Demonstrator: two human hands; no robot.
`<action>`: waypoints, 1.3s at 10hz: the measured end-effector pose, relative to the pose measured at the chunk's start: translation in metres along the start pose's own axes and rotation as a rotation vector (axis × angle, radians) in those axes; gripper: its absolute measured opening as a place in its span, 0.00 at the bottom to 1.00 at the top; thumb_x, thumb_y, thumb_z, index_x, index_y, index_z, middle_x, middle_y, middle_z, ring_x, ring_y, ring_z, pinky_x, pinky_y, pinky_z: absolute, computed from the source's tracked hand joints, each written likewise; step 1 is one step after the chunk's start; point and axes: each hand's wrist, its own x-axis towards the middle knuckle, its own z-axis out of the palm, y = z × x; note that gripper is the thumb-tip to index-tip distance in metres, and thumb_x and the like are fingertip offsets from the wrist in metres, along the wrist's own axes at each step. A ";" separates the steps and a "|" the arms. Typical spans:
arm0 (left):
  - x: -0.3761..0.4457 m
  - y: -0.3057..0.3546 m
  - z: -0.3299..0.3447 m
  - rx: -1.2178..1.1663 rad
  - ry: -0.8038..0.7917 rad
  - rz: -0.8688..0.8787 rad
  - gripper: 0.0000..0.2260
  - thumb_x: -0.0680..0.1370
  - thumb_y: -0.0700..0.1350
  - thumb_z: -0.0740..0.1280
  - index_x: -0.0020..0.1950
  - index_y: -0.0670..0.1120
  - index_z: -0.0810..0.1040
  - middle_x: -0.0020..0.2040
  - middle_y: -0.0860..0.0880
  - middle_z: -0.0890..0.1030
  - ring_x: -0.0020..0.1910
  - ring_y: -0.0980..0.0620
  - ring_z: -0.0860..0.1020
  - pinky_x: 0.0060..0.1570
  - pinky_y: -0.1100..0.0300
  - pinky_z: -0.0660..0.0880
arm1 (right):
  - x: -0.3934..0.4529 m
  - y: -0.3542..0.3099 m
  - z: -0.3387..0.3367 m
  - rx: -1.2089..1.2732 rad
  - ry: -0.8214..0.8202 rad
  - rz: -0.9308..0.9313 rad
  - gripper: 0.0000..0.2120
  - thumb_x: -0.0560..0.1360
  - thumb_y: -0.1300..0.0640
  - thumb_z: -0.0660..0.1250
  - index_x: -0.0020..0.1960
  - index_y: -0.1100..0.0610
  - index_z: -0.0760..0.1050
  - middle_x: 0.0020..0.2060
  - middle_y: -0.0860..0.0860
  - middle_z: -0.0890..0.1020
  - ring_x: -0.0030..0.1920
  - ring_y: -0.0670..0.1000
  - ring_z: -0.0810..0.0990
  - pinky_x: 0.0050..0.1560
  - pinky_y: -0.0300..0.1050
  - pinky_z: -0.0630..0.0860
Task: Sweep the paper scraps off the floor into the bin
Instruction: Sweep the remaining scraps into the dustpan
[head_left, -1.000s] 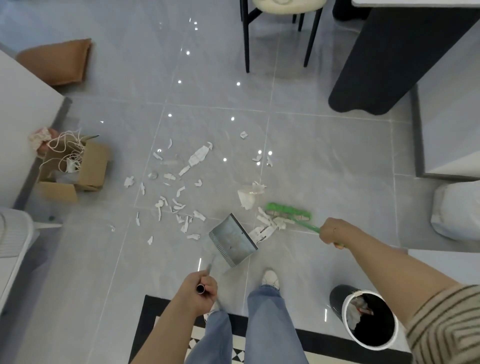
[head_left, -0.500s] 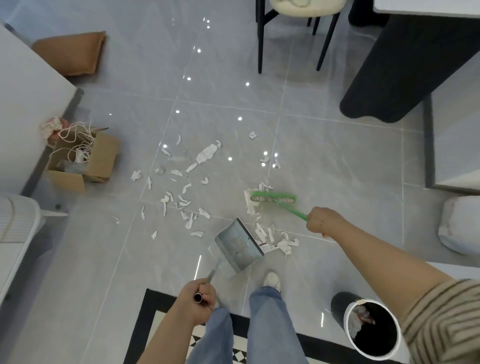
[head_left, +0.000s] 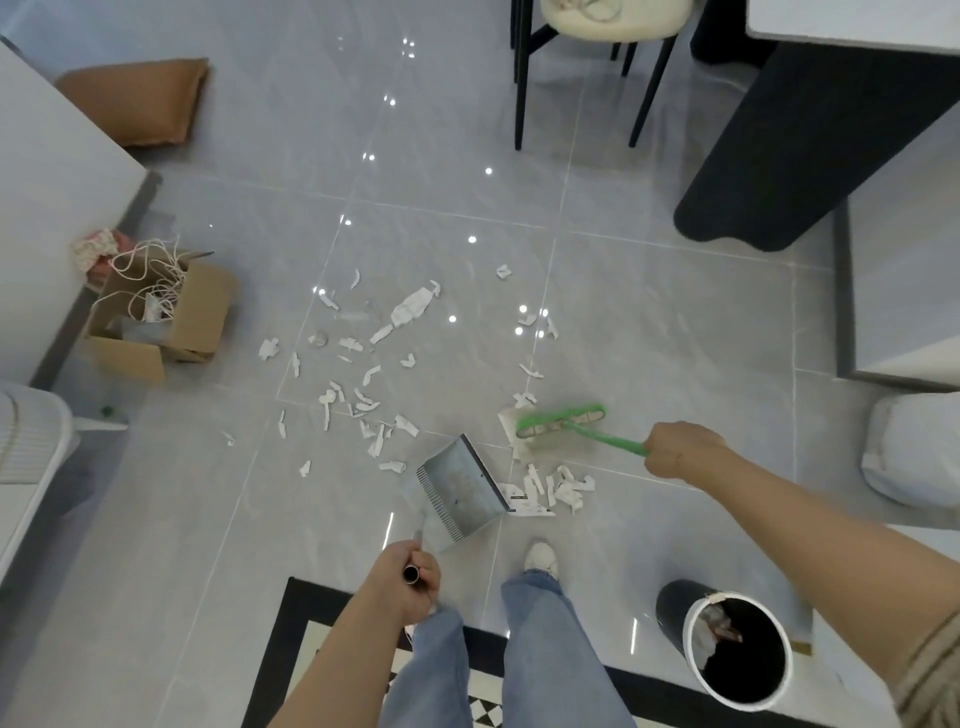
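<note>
Holding the handle of the grey dustpan (head_left: 461, 492), the left hand (head_left: 402, 582) has its fingers wrapped tight round the top end of the pole. The pan sits flat on the shiny grey floor (head_left: 649, 322), just in front of a white shoe (head_left: 540, 557).

The right hand (head_left: 680, 453) grips the thin green handle of the green broom (head_left: 562, 420). The broom head rests on a big piece of paper (head_left: 524, 439), a little way past the pan's open edge.

A small heap of paper scraps (head_left: 563, 486) lies just beside the pan, on its right side. Many more white scraps (head_left: 363, 400) are spread over the floor to the left and farther out (some are long strips, some are tiny bits).

The bin (head_left: 737, 652) stands near the person's right leg, with a white rim and some rubbish inside.

A cardboard box (head_left: 197, 317) full of white string sits far off to the left. A black and white rug (head_left: 296, 649) lies under the person's legs.
</note>
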 end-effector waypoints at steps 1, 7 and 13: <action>0.001 0.005 -0.007 0.020 0.011 0.018 0.12 0.82 0.40 0.53 0.38 0.45 0.64 0.15 0.50 0.63 0.10 0.57 0.62 0.12 0.75 0.60 | 0.003 0.002 -0.009 0.077 0.005 0.016 0.19 0.74 0.58 0.57 0.63 0.53 0.75 0.47 0.51 0.79 0.34 0.49 0.76 0.32 0.38 0.69; 0.018 0.033 -0.069 0.237 0.104 -0.027 0.12 0.83 0.41 0.54 0.39 0.44 0.65 0.16 0.50 0.64 0.11 0.57 0.63 0.13 0.75 0.61 | -0.033 -0.005 0.108 0.693 -0.167 0.317 0.08 0.76 0.66 0.54 0.47 0.65 0.71 0.26 0.58 0.72 0.23 0.52 0.70 0.24 0.37 0.67; 0.034 0.111 -0.166 0.263 0.059 -0.076 0.14 0.83 0.40 0.53 0.38 0.41 0.68 0.16 0.50 0.63 0.10 0.57 0.61 0.11 0.72 0.58 | -0.112 -0.223 0.216 1.031 -0.243 0.256 0.12 0.77 0.63 0.59 0.56 0.68 0.75 0.42 0.58 0.79 0.37 0.50 0.77 0.20 0.34 0.66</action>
